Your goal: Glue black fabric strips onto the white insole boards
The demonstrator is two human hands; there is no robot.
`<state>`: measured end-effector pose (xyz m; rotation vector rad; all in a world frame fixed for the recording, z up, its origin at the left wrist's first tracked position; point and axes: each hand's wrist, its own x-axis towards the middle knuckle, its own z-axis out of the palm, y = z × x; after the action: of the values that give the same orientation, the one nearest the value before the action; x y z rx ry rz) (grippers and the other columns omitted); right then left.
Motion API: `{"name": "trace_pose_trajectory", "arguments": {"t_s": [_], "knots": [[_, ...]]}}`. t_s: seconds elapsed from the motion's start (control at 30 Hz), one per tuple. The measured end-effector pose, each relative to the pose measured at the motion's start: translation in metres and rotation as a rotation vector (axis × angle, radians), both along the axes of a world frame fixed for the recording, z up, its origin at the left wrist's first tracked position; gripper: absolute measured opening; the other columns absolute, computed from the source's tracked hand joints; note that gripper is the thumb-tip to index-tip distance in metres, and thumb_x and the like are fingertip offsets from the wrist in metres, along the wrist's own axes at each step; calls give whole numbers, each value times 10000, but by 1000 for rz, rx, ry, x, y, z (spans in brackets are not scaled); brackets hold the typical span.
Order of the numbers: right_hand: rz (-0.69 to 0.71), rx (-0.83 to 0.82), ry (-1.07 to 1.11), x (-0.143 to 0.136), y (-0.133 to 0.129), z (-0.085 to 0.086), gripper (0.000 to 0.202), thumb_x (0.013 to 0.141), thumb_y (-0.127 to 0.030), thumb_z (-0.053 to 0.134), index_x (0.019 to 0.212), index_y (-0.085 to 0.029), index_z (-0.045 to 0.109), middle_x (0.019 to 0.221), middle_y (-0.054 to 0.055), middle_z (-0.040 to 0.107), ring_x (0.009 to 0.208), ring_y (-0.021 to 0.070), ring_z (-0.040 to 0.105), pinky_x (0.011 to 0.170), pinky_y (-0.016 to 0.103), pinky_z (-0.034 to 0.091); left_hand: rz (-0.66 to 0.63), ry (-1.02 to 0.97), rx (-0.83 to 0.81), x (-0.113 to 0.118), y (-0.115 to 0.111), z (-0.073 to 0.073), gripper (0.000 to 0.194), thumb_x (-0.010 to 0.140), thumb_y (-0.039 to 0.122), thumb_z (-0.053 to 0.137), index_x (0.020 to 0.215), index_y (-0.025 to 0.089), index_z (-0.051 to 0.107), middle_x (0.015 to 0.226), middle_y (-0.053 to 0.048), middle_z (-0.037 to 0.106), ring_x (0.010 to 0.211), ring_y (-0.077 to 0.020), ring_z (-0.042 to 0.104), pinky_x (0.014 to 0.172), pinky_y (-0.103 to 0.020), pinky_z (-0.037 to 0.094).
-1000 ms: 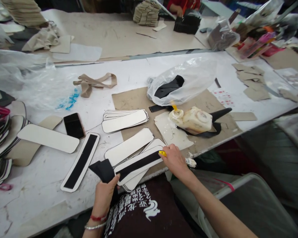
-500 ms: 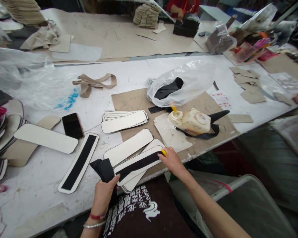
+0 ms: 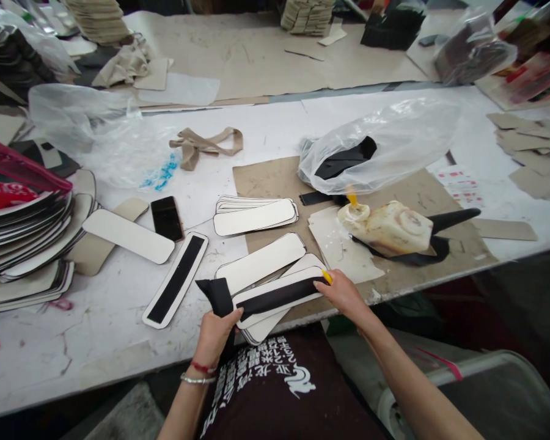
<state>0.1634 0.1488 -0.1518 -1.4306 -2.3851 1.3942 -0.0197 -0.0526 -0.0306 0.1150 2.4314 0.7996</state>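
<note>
At the far left, a stack of pale, dark-edged panels (image 3: 36, 229) leans in layers, apparently kept together to save table room. Next to it, 1 loose white panel (image 3: 128, 236) lies across a beige strip, its right end near a smartphone (image 3: 167, 218). A strip-faced panel (image 3: 175, 281) lies alone on a slant, 1 black band down its middle, seemingly laid apart from the plain ones.

The left hand (image 3: 217, 335) is mostly closed; a bunched black strip (image 3: 220, 296) rises from its grasp, and its thumb presses the left end of the flat black strip (image 3: 279, 294). Its other fingers are largely hidden. That flat strip runs along the top panel (image 3: 275, 311) of a loose pile at the table edge, within easy reach of both hands.

Beyond, white panels (image 3: 254, 219) are fanned, perhaps for easy picking. The right hand (image 3: 343, 296) is closed around a yellow handle (image 3: 327, 278), thumb at the strip's right end, so the 2 hands probably keep it straight.

Farther right, a stained plastic bottle (image 3: 396, 227) rests partly over a spotted scrap sheet (image 3: 332, 238), likely there to catch drips.
</note>
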Motion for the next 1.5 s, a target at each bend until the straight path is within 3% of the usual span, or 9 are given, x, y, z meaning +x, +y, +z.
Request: {"name": "trace_pose_trajectory", "arguments": {"t_s": [0.17, 0.5, 0.8, 1.23, 1.4, 1.5], "knots": [[-2, -11, -4, -1, 3, 1, 219, 756, -340, 529, 728, -124, 508, 796, 74, 497, 731, 171, 459, 666, 269, 325, 31, 3, 30, 1, 3, -2, 533, 499, 505, 704, 753, 42, 632, 659, -135, 601, 572, -243, 554, 452, -271, 426], [-138, -141, 122, 2, -1, 10, 265, 716, -385, 512, 632, -161, 400, 615, 0, 439, 598, 127, 393, 568, 251, 271, 17, 5, 27, -1, -4, -6, 530, 497, 533, 722, 669, 43, 617, 631, -148, 593, 551, -232, 543, 442, -265, 413], [-263, -157, 163, -1, -7, 8, 265, 671, -385, 550, 624, -166, 408, 630, 0, 466, 607, 129, 407, 584, 252, 292, 103, -25, 9, -1, 2, -3, 562, 418, 497, 785, 707, 44, 622, 615, -136, 591, 536, -247, 546, 402, -271, 408], [-317, -141, 97, -2, -6, 9, 305, 671, -412, 618, 708, -170, 437, 680, -1, 512, 642, 144, 445, 611, 257, 300, 56, -109, 74, 0, -2, -1, 599, 433, 538, 800, 686, 21, 631, 691, -172, 607, 605, -247, 555, 498, -283, 451], [-405, -144, 192, 2, -5, 3, 378, 604, -441, 643, 726, -176, 402, 667, -14, 483, 619, 143, 446, 606, 262, 323, 42, -107, 83, -4, -8, -8, 613, 453, 551, 796, 704, 17, 631, 680, -170, 601, 606, -251, 555, 505, -290, 448], [-433, -209, 323, 9, -6, 7, 375, 599, -451, 636, 713, -172, 413, 637, -15, 453, 599, 132, 424, 600, 265, 333, 65, -111, 122, -3, -8, -3, 628, 434, 518, 813, 777, 23, 635, 718, -158, 609, 609, -247, 553, 509, -298, 464]]}}
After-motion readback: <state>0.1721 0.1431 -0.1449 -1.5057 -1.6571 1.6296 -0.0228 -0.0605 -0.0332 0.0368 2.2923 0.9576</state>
